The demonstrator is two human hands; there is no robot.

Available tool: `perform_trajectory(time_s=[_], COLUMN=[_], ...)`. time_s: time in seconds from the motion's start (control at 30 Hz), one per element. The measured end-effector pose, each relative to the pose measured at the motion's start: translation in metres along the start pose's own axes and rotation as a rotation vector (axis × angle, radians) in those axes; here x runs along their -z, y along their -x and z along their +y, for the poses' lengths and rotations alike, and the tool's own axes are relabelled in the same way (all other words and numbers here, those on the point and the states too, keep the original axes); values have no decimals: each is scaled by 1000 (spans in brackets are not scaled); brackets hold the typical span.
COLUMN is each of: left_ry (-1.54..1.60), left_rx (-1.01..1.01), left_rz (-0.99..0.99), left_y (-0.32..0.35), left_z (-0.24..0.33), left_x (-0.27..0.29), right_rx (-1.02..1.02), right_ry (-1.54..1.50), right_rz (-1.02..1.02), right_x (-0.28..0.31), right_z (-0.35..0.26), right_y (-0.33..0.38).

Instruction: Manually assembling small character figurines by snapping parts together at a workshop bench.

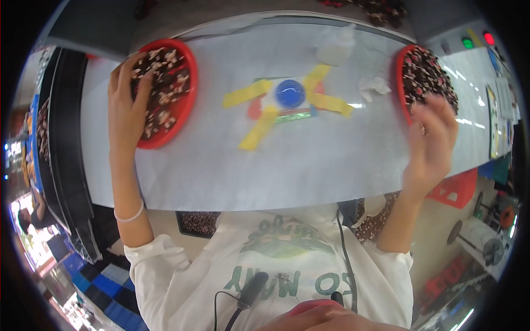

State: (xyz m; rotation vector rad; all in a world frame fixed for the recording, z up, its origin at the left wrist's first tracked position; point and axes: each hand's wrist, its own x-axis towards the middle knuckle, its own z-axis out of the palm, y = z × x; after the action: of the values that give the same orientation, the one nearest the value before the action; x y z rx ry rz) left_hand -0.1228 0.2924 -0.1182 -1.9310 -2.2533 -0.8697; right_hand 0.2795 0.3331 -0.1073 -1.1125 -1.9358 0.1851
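Small dark and pale pieces (164, 92) are filling the left red tray (192, 83), which is sitting toward the left side of the tabletop (265, 176). Left hand (127, 107) is reaching over that tray's left side, its fingers and thumb standing fairly wide among the pieces. Similar pieces (428, 70) are filling the right red tray (398, 74), far right. Right hand (433, 140) is hovering at that tray's near end, its fingers curling toward the thumb; blurring, so cannot tell whether they are holding a piece. Between the trays, a blue disc (290, 94) is lying on a flat, green-edged card (295, 116), with yellow strips (258, 128) radiating outward around it. A crumpled tissue (374, 87) is lying just beside the right tray; a whitish bottle (337, 51) is standing behind, near the far edge. A white band (130, 213) is circling the left wrist.
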Motion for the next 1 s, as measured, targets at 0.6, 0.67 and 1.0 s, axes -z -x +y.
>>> perform_trajectory(time_s=[0.6, 0.67, 1.0], left_ry=[-133, -34, -154], left_rx=[-289, -364, -360], left_rz=[-450, -467, -306], left_y=[-106, -134, -189], left_z=[62, 77, 77], left_x=[14, -25, -118], right_rx=[-49, -91, -48], right_ry=[451, 388, 449], right_rz=[-507, -513, -440], right_x=[55, 58, 51], right_z=[49, 55, 70], right_y=[-56, -60, -61])
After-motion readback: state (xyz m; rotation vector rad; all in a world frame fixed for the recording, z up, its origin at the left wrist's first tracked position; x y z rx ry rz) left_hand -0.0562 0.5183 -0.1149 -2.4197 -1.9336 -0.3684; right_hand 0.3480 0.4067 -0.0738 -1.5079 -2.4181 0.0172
